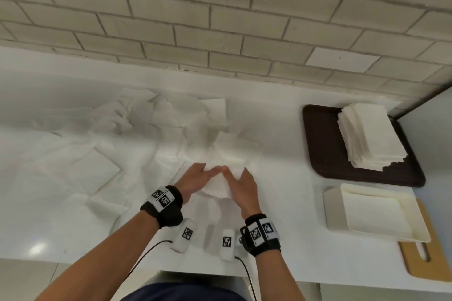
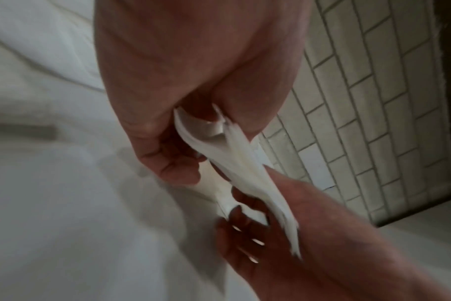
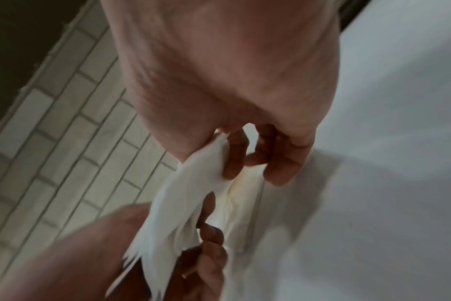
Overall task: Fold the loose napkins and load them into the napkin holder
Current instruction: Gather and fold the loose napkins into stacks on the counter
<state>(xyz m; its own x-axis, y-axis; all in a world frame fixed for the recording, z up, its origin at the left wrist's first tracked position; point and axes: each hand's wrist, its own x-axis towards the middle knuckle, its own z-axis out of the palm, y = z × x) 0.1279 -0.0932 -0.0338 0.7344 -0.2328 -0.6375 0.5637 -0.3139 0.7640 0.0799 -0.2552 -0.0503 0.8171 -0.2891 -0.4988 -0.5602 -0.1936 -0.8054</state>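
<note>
- At the far left of the white counter [image 1: 61,203], loose napkins [image 1: 137,115] lie in an untidy spread that reaches to the middle; some are flat squares and some are crumpled.
- The left hand [image 1: 193,182] holds the left side of a small bundle of napkins [image 1: 220,184] in front of the person. In the left wrist view its thumb and fingers [image 2: 168,163] are curled and clamped on the paper edges.
- The bundle is lifted a little from the counter between both hands, and its layers fan out at the ends, so they are not yet aligned.
- The right hand [image 1: 244,188] holds the right side of the same bundle. In the right wrist view its fingers [image 3: 234,160] are bent under the paper and pinch it against the thumb.
- Further right, a dark tray [image 1: 322,144] carries a tall stack of folded napkins [image 1: 371,134], which sits near the wall corner.
- Just in front of the tray stands a cream rectangular container [image 1: 335,208], probably the napkin holder; no napkins are visible in it, and it rests partly on a wooden board [image 1: 420,264].
- The step in hand seems to be gathering and squaring napkins for a fold. The loading looks not started.
- The next move calls for even edges and a firm crease before the bundle goes right.
</note>
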